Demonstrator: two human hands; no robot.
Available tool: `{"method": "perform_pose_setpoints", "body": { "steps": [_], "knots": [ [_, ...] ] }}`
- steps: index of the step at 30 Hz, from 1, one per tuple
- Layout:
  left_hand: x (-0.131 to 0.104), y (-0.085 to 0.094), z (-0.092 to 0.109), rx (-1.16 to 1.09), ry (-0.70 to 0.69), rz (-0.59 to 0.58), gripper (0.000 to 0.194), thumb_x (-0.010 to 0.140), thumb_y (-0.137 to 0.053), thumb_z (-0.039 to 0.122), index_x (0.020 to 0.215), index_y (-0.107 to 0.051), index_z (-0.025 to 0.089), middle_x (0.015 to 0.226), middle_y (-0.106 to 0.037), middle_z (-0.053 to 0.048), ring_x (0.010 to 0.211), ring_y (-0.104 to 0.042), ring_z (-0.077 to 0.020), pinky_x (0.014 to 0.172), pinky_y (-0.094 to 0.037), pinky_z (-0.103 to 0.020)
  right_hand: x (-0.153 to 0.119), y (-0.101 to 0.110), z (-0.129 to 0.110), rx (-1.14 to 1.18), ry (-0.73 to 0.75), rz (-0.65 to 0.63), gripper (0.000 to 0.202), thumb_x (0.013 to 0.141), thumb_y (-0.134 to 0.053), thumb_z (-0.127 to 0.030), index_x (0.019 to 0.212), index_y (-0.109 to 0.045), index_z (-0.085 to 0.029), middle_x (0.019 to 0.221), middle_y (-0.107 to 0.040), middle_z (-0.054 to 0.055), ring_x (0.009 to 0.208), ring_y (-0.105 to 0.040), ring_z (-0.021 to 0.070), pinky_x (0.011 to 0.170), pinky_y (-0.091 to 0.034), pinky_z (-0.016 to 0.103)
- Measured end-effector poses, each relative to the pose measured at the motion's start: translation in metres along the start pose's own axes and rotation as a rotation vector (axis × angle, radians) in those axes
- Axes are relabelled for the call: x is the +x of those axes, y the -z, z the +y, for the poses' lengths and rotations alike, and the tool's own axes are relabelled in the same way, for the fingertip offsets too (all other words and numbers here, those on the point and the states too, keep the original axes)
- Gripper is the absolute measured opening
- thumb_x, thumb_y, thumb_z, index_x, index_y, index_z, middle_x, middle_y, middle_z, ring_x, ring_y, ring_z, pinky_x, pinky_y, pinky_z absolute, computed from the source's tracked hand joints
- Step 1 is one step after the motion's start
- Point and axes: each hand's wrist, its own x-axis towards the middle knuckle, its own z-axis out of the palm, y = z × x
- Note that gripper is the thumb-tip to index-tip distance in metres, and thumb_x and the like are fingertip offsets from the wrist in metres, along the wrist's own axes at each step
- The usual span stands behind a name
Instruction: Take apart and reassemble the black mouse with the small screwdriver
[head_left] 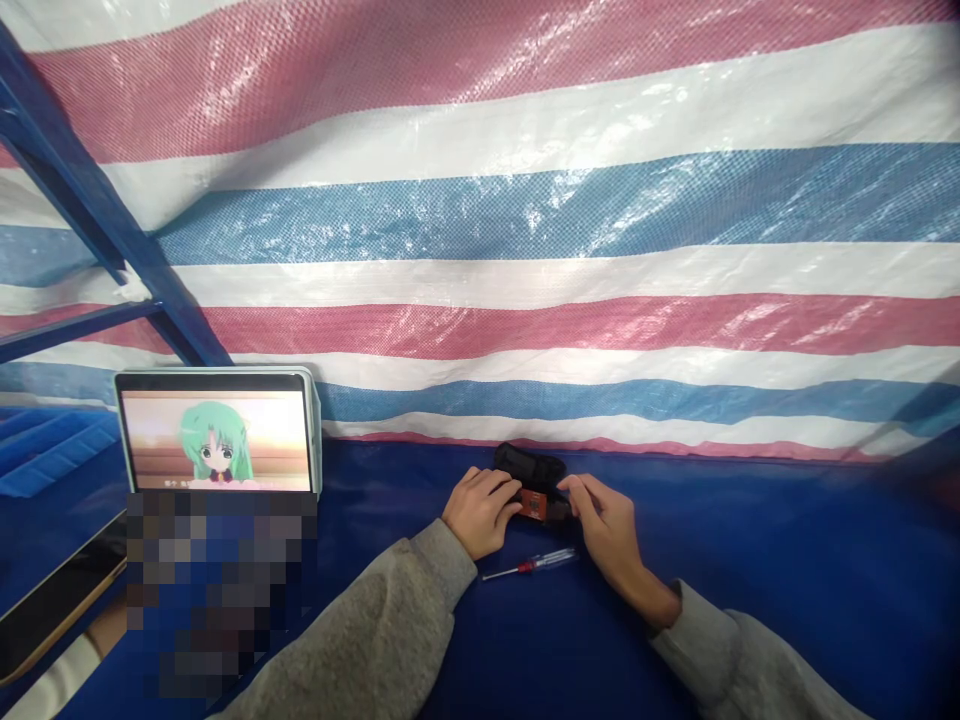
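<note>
Orange-brown, a small block [535, 505] lies between your hands on the blue table [517, 650], just nearer than a black case [529, 463]. Your left hand [482, 512] bends its fingers at the block's left end; your right hand [606, 522] brings thumb and forefinger together at its right. Either grip is unclear. Nearer lies a screwdriver [546, 560].

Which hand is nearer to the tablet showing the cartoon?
Left. The left hand is right of the tablet, at a small orange-and-black object; the right hand is farther right, at that object's other end.
</note>
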Motion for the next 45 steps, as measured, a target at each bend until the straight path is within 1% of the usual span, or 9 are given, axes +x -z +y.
{"method": "perform_pose_setpoints", "body": {
  "steps": [6, 14, 18, 22, 28, 34, 39, 42, 45],
  "knots": [
    [0.001, -0.001, -0.001, 0.022, 0.004, -0.005, 0.024, 0.095, -0.048, 0.026, 0.108, -0.063, 0.013, 0.098, -0.068, -0.011, 0.084, -0.064, -0.0225, 0.072, -0.046, -0.037, 0.000, 0.000, 0.001, -0.008, 0.003, -0.011, 0.036, 0.093, -0.042, -0.038, 0.073, -0.065, -0.019, 0.057, -0.055, -0.003, 0.051, -0.048, 0.0120, 0.053, -0.036, 0.024],
    [0.001, -0.001, 0.000, 0.041, 0.044, -0.104, 0.024, 0.094, -0.053, 0.031, 0.108, -0.064, 0.015, 0.097, -0.068, -0.010, 0.088, -0.061, -0.0231, 0.076, -0.044, -0.038, 0.000, 0.000, 0.000, -0.021, 0.019, -0.009, 0.035, 0.093, -0.042, -0.037, 0.075, -0.066, -0.019, 0.060, -0.057, -0.002, 0.054, -0.052, 0.0131, 0.056, -0.040, 0.025],
    [0.002, 0.001, 0.002, 0.015, 0.059, -0.112, 0.023, 0.092, -0.056, 0.031, 0.107, -0.065, 0.017, 0.101, -0.067, -0.009, 0.093, -0.060, -0.0232, 0.079, -0.043, -0.038, 0.005, -0.002, 0.009, -0.114, 0.128, 0.026, 0.024, 0.090, -0.047, -0.034, 0.093, -0.067, -0.020, 0.095, -0.063, 0.006, 0.089, -0.060, 0.0199, 0.081, -0.047, 0.032],
    [0.003, 0.001, 0.002, 0.011, 0.092, -0.172, 0.017, 0.088, -0.062, 0.027, 0.102, -0.065, 0.019, 0.098, -0.067, -0.006, 0.090, -0.060, -0.0214, 0.077, -0.041, -0.036, 0.012, -0.005, 0.021, -0.216, 0.159, -0.070, 0.022, 0.088, -0.049, -0.031, 0.101, -0.063, -0.021, 0.121, -0.054, 0.011, 0.114, -0.053, 0.0250, 0.099, -0.041, 0.042],
    [0.004, 0.000, 0.000, 0.012, 0.139, -0.222, 0.018, 0.087, -0.065, 0.028, 0.103, -0.065, 0.020, 0.101, -0.067, -0.005, 0.092, -0.059, -0.0215, 0.079, -0.040, -0.036, 0.015, -0.005, 0.027, -0.249, 0.142, -0.191, 0.023, 0.089, -0.048, -0.029, 0.108, -0.059, -0.023, 0.124, -0.056, 0.009, 0.110, -0.057, 0.0236, 0.096, -0.044, 0.043],
    [0.002, -0.002, -0.002, 0.013, 0.146, -0.197, 0.020, 0.088, -0.064, 0.029, 0.105, -0.065, 0.020, 0.102, -0.067, -0.005, 0.092, -0.060, -0.0214, 0.078, -0.041, -0.036, 0.021, -0.001, 0.032, -0.217, 0.159, -0.209, 0.012, 0.087, -0.053, -0.031, 0.091, -0.060, -0.023, 0.117, -0.060, 0.008, 0.103, -0.060, 0.0229, 0.092, -0.046, 0.042],
    [0.002, -0.002, -0.002, 0.014, 0.124, -0.159, 0.021, 0.090, -0.062, 0.033, 0.105, -0.066, 0.020, 0.101, -0.068, -0.006, 0.090, -0.062, -0.0216, 0.077, -0.043, -0.036, 0.031, 0.008, 0.026, -0.133, 0.210, -0.199, 0.015, 0.088, -0.052, -0.035, 0.082, -0.058, -0.022, 0.103, -0.065, 0.007, 0.097, -0.061, 0.0218, 0.088, -0.046, 0.037],
    [0.002, 0.001, 0.001, 0.015, 0.113, -0.116, 0.031, 0.090, -0.059, 0.044, 0.108, -0.065, 0.019, 0.101, -0.067, -0.007, 0.088, -0.061, -0.0224, 0.077, -0.045, -0.038, 0.039, 0.018, 0.016, -0.113, 0.137, -0.168, 0.019, 0.087, -0.054, -0.040, 0.085, -0.057, -0.022, 0.095, -0.066, 0.005, 0.085, -0.060, 0.0195, 0.079, -0.046, 0.034],
    [0.002, 0.005, 0.004, 0.035, 0.115, 0.006, 0.042, 0.091, -0.056, 0.047, 0.124, -0.057, 0.020, 0.114, -0.061, -0.011, 0.100, -0.059, -0.0253, 0.084, -0.046, -0.040, 0.045, 0.029, 0.001, -0.058, -0.012, -0.144, 0.027, 0.086, -0.054, -0.048, 0.082, -0.055, -0.021, 0.079, -0.062, 0.001, 0.070, -0.056, 0.0162, 0.069, -0.045, 0.030]
  ]
}}
